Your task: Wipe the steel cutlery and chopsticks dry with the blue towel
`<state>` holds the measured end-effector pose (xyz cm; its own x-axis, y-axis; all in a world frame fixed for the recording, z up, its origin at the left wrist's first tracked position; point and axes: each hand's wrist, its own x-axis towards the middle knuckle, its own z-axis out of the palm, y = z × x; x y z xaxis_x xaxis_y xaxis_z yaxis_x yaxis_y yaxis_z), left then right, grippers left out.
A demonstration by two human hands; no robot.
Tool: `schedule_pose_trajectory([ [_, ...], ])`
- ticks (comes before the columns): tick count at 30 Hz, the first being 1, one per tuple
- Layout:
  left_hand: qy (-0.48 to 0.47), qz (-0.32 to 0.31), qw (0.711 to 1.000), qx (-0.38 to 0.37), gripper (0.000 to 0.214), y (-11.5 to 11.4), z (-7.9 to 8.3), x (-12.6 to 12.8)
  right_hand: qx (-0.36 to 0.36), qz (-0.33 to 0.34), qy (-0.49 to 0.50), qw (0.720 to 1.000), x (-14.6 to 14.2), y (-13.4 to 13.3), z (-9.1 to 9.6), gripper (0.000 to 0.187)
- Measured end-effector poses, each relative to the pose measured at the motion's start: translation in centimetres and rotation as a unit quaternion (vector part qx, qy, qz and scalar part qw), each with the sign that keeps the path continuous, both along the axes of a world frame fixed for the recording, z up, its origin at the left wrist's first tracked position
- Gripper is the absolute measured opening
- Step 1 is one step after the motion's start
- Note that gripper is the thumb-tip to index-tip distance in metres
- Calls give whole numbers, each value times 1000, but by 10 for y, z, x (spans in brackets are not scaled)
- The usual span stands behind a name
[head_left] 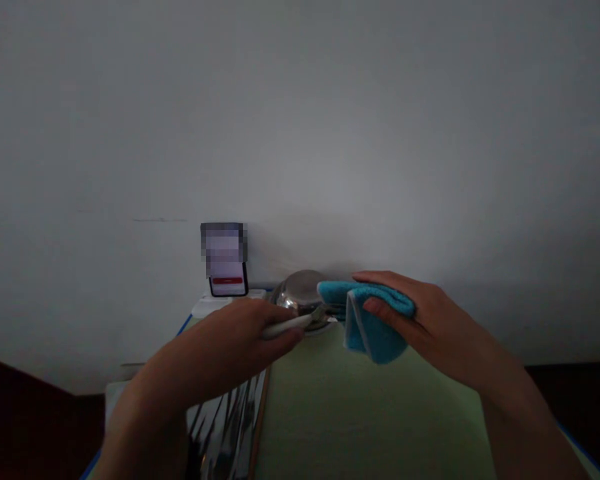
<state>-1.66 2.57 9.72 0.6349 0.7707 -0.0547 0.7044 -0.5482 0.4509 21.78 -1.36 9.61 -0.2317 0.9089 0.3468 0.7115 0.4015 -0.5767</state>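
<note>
My left hand (pixel 240 337) is closed around the pale handle of a utensil (pixel 287 326), whose metal end points toward the cloth. My right hand (pixel 420 317) grips a folded turquoise cloth (pixel 373 320), pinched between thumb and fingers and touching the utensil's metal tip. Just behind both hands a shiny metal bowl (pixel 300 290) stands on the pale green tabletop (pixel 340 413).
A phone (pixel 227 267) with a lit screen stands propped on a white block against the grey wall at the table's far edge. Below my left forearm lies a tray of several shiny metal utensils (pixel 227 427). Dark floor shows at both sides.
</note>
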Motion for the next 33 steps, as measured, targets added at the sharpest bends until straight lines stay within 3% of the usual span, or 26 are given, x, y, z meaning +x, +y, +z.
schedule_pose_trajectory([
  [8, -7, -6, 1000, -12, 34, -4, 4, 4, -87, 100, -72, 989, -9, 0, -2, 23],
  [19, -9, -56, 998, -35, 21, -3, 6, 7, -157, 122, -142, 970, -15, -3, -9, 27],
  [28, 12, -74, 995, -68, 28, 1, 6, 8, -123, 51, -124, 983, -17, 3, -11, 26],
  [33, 13, -74, 996, -48, 37, 0, 9, 9, -37, 23, -61, 997, -22, 8, -12, 30],
])
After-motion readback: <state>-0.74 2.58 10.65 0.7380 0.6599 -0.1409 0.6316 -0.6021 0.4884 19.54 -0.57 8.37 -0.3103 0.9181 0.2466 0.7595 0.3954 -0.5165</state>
